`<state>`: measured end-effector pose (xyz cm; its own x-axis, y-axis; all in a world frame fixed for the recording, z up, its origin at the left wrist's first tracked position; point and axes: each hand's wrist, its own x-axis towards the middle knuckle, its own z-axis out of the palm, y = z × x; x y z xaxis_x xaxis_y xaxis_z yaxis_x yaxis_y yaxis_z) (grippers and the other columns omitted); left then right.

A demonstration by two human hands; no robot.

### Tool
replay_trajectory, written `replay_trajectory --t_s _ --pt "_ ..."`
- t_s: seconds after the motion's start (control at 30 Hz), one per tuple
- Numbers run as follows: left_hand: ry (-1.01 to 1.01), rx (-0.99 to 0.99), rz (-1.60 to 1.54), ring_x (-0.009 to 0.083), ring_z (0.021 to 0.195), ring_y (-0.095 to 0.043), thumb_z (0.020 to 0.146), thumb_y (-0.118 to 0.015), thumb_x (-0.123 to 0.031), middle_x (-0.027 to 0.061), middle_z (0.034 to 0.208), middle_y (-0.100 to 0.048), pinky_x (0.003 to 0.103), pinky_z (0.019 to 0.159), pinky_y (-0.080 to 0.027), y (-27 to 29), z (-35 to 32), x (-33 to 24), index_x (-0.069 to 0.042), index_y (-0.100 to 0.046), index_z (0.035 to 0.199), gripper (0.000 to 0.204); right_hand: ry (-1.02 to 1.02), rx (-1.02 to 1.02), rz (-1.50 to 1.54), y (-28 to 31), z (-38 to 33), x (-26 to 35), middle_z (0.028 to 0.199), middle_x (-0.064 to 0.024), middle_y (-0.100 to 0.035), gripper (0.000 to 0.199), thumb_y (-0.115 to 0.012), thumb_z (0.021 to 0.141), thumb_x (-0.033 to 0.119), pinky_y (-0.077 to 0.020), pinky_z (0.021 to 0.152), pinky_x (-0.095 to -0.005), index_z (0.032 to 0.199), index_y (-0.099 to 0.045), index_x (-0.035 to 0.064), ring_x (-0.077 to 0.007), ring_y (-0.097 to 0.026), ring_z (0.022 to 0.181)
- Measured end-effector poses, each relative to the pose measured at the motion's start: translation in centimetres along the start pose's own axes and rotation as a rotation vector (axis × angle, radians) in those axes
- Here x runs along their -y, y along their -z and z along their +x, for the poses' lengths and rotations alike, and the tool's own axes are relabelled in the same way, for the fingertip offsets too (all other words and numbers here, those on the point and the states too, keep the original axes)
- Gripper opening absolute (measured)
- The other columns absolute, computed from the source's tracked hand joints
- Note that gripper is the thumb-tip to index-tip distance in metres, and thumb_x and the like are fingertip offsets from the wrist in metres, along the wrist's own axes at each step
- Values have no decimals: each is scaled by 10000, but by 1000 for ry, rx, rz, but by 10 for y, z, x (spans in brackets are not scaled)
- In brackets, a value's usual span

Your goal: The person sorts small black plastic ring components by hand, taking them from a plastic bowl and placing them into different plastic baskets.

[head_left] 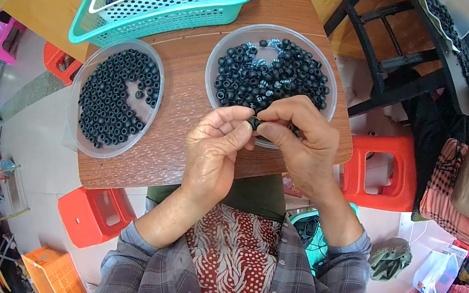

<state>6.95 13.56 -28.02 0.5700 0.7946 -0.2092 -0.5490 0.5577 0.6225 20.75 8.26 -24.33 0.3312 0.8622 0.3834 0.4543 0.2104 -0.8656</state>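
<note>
Pinching small black rubber ring (254, 123) between both hands, just over near rim of right-hand clear round plastic tub (219, 51) of black rings. Left hand (216, 146) fingertips closed on ring from left; right hand (298, 138) thumb and forefinger closed from right. Hands touching at ring, equally near. Ring's axis too small to tell. Second clear tub (74, 120) of rings well left.

A brown wooden bench (186, 85) is carrying two clear round tubs of black rings, left tub (115, 98) and right tub (272, 75), and a teal basket (165, 1) sitting at its far edge
</note>
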Motion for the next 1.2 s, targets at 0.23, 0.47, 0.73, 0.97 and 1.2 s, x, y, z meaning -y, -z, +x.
replay_trajectory --t_s 0.23,0.47,0.73,0.97,1.2 --pt "-135 6 195 75 827 -584 823 -659 48 40 934 -640 205 746 -481 2 -2 1 28 -609 1054 237 134 37 -108 1 3 1 789 -79 -615 162 -688 690 -23 -458 674 -322 842 -655 21 -237 -578 769" --pt "-116 -24 127 71 814 -582 823 -660 45 43 920 -639 204 734 -478 -4 -5 -5 23 -616 1039 221 -6 -40 63 -8 -2 -1 809 -70 -630 183 -698 690 -40 -462 660 -302 857 -664 25 -219 -586 739" --pt "-50 -6 50 115 827 -613 855 -631 9 69 932 -651 231 700 -472 -5 -6 -11 25 -608 1039 185 246 -155 -80 -17 -8 -6 851 -72 -645 197 -713 696 -24 -464 671 -304 880 -686 41 -215 -588 770" --pt "-89 -7 89 138 822 -621 859 -616 17 86 937 -650 241 694 -479 -5 -5 -10 34 -603 1037 179 175 -155 -45 -19 -6 -7 869 -86 -635 193 -704 702 -26 -458 691 -309 887 -677 25 -224 -576 812" --pt "-3 -92 -29 146 809 -624 835 -624 43 103 931 -649 251 720 -503 -13 -3 -13 44 -605 1012 177 266 -128 -201 -20 -12 -3 945 -118 -602 322 -701 668 -29 -447 700 -352 981 -631 3 -276 -547 834"
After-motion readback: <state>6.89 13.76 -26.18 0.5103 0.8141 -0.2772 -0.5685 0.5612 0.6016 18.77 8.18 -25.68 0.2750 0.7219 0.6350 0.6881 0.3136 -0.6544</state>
